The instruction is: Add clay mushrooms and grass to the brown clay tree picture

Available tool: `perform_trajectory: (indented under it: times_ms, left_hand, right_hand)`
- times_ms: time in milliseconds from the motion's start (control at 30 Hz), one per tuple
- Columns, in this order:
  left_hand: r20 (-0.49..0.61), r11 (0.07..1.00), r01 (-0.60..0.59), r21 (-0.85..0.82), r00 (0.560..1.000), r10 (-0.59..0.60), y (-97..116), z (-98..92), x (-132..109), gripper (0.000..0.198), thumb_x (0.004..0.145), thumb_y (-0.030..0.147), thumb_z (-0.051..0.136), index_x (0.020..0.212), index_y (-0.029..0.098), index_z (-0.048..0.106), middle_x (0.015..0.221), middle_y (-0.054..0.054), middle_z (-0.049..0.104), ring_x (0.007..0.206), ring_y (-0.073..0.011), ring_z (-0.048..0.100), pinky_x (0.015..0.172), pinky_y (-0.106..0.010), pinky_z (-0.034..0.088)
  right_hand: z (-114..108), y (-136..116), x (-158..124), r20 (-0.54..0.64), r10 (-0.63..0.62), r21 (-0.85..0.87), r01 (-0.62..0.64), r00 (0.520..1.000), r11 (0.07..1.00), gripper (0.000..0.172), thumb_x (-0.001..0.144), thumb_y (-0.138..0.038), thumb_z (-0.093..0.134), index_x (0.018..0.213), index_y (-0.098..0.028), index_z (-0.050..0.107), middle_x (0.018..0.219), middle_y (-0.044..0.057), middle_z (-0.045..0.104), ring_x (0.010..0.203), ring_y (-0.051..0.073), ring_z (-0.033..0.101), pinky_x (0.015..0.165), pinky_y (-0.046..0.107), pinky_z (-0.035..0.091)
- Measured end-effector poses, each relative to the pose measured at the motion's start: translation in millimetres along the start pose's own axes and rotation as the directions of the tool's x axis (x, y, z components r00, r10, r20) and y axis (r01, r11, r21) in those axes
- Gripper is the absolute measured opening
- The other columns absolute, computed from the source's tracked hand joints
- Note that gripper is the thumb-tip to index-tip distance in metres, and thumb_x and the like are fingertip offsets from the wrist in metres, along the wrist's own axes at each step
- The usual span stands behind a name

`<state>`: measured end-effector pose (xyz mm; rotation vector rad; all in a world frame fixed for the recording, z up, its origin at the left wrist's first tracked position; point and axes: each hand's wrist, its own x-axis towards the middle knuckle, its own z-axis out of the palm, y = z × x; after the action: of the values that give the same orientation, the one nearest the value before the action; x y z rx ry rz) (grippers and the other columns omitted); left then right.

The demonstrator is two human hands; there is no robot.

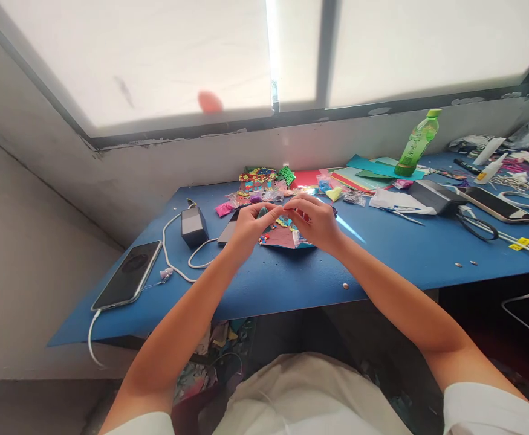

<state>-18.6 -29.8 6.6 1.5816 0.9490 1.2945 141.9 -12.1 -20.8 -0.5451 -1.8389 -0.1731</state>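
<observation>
My left hand and my right hand meet over the blue table, fingertips close together. Both are closed in a pinch. A speck of red shows at the fingertips, too small to name. Beneath them lies a reddish-brown sheet with small colourful pieces on it, partly covered by my hands. Just behind are several small plastic packets and a heap of multicoloured bits. Left of my left hand, a dark flat device is partly hidden.
A phone and a black power adapter with white cables occupy the left. Toward the right are a green bottle, coloured paper sheets, a black box, another phone and a white glue bottle.
</observation>
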Motion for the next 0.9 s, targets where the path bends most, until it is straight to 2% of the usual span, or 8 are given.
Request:
perform_trajectory:
  times_ms: [167,267,467,667,800,900]
  left_hand:
    - [-0.044,0.986,-0.103,0.132,0.993,0.110,4,-1.2,-2,0.024,0.062,0.040,0.079,0.063,0.018,0.069,0.063,0.002,0.060,0.064,-0.0119,0.048,0.061,-0.024,0.036]
    - [-0.008,0.979,-0.128,0.160,0.991,0.131,6,-2.0,-1,0.023,0.067,0.041,0.075,0.067,0.019,0.071,0.067,0.000,0.063,0.065,-0.0129,0.051,0.062,-0.024,0.039]
    - [0.035,0.982,-0.071,0.176,0.997,0.066,9,-5.9,1,0.022,0.065,0.040,0.076,0.064,0.019,0.071,0.057,0.001,0.056,0.056,-0.0113,0.044,0.054,-0.024,0.034]
    - [-0.046,0.973,-0.072,0.220,0.995,0.084,14,-3.2,-3,0.009,0.067,0.025,0.071,0.061,0.019,0.068,0.058,0.002,0.057,0.059,-0.0124,0.045,0.055,-0.023,0.032]
    - [-0.049,0.987,-0.029,0.158,0.998,0.037,13,-1.4,-3,0.007,0.066,0.022,0.071,0.062,0.018,0.066,0.057,0.002,0.055,0.057,-0.0112,0.043,0.053,-0.023,0.030]
    - [-0.038,0.997,0.034,0.062,0.999,-0.032,12,-1.7,-1,0.015,0.065,0.026,0.073,0.060,0.017,0.062,0.054,0.003,0.050,0.054,-0.0096,0.041,0.051,-0.022,0.030]
  right_hand:
    - [-2,2,-2,0.066,-0.051,-0.078,0.056,0.996,0.995,0.026,0.100,-0.029,0.042,0.085,-0.019,0.061,0.074,0.002,0.060,0.062,0.009,0.054,0.057,0.020,0.040]
    - [-3,1,-3,0.125,-0.036,-0.102,0.049,0.991,0.994,0.029,0.101,-0.032,0.038,0.088,-0.020,0.062,0.074,0.002,0.059,0.062,0.010,0.054,0.056,0.020,0.039]
    - [-4,-1,-3,0.179,0.034,-0.147,-0.007,0.983,0.989,0.034,0.101,-0.034,0.035,0.084,-0.020,0.061,0.072,0.003,0.059,0.060,0.011,0.052,0.056,0.022,0.037]
    - [-2,-2,-5,0.166,0.041,-0.168,-0.012,0.985,0.986,0.029,0.100,-0.033,0.039,0.081,-0.020,0.056,0.071,0.001,0.057,0.059,0.010,0.050,0.054,0.022,0.033]
    - [0,-5,-6,0.184,0.033,-0.155,-0.004,0.982,0.988,0.027,0.102,-0.031,0.033,0.087,-0.020,0.053,0.074,0.001,0.056,0.059,0.010,0.048,0.052,0.022,0.030]
    - [0,-7,-5,0.184,0.052,-0.142,-0.026,0.982,0.990,0.027,0.101,-0.031,0.033,0.085,-0.020,0.052,0.073,0.001,0.055,0.059,0.010,0.047,0.051,0.022,0.030]
